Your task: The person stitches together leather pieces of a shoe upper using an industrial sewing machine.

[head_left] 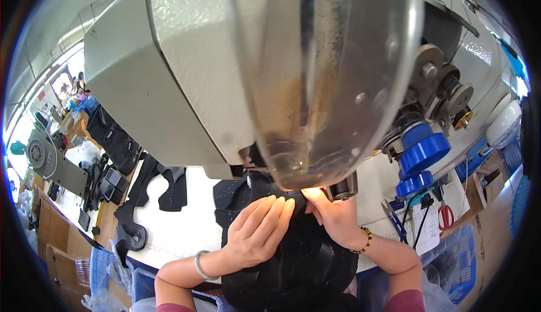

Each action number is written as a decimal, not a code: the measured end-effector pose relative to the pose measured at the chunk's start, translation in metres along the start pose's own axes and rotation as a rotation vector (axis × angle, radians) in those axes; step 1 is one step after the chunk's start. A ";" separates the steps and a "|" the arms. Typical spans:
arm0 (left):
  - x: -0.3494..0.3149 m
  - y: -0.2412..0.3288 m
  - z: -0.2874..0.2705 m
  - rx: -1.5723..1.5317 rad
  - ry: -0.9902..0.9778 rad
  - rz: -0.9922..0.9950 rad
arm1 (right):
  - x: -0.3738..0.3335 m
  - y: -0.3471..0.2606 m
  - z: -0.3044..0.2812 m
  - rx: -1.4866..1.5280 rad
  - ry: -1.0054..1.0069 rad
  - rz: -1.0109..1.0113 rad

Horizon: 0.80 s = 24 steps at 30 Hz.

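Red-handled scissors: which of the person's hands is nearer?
Right. The right hand is left of the red-handled scissors, apart from them; the left hand is farther left, over the black material.

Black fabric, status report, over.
Left hand and right hand: both on black fabric. Fabric at sewing machine, partly covered by hands. Clear guard obscures view.
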<state>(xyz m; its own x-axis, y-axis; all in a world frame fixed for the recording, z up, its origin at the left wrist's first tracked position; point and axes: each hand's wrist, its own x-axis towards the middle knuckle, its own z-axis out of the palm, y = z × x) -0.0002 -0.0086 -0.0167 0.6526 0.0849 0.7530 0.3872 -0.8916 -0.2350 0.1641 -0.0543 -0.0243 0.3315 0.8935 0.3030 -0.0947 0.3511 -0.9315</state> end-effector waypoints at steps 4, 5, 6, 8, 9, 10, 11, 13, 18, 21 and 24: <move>0.002 -0.006 0.005 0.016 0.128 0.008 | 0.004 0.003 -0.006 -0.159 -0.043 -0.102; 0.002 -0.008 0.005 0.024 0.165 0.012 | 0.004 0.007 -0.013 -0.118 -0.015 -0.076; 0.003 -0.007 0.007 0.029 0.191 0.017 | 0.006 0.011 -0.025 -0.081 0.020 -0.053; 0.007 -0.010 0.006 0.026 0.186 0.029 | 0.011 0.028 -0.041 0.095 0.064 0.021; 0.009 -0.011 0.006 0.022 0.177 0.040 | 0.013 0.032 -0.041 0.344 0.114 0.141; 0.011 -0.011 0.008 0.021 0.176 0.042 | 0.018 0.039 -0.046 0.345 0.116 0.141; 0.011 -0.012 0.009 0.021 0.178 0.033 | 0.026 0.044 -0.049 0.493 -0.042 0.148; 0.013 -0.014 0.010 0.019 0.174 0.029 | 0.030 0.046 -0.051 0.643 -0.197 0.152; 0.015 -0.021 0.009 -0.032 0.180 -0.014 | 0.033 0.039 -0.047 0.728 -0.169 0.156; 0.010 -0.030 0.014 -0.163 0.179 -0.036 | 0.030 0.027 -0.038 0.524 -0.134 0.113; 0.012 -0.032 0.013 -0.136 0.164 -0.036 | 0.028 0.029 -0.038 0.381 -0.159 0.006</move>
<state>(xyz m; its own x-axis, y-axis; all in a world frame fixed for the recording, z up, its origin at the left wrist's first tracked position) 0.0037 0.0262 -0.0081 0.5211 0.0545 0.8517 0.3097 -0.9420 -0.1291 0.2065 -0.0300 -0.0508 0.1835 0.9176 0.3526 -0.4473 0.3973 -0.8013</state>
